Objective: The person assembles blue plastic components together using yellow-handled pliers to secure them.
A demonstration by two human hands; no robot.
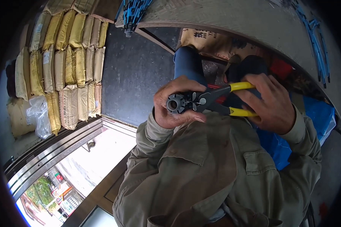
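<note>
My left hand point(162, 114) is wrapped around a dark grey round part point(177, 103) with a notched rim and a hole in its end. My right hand point(273, 103) grips a pair of pliers point(237, 86) with yellow handles and black jaws. The two handles are spread apart between my fingers. The jaws reach left to the grey part, and a small bit of shiny metal shows where they meet it. Whether they bite on that bit cannot be made out. Both hands are in front of my chest, above my lap.
A bundle of blue and black thin rods point(134, 13) lies on the grey table point(223, 17) ahead, with more blue rods point(319, 49) at its right. Stacked paper sacks point(68, 68) stand at the left, beside a clear plastic bag point(43, 115). Blue sheeting point(278, 149) lies to my right.
</note>
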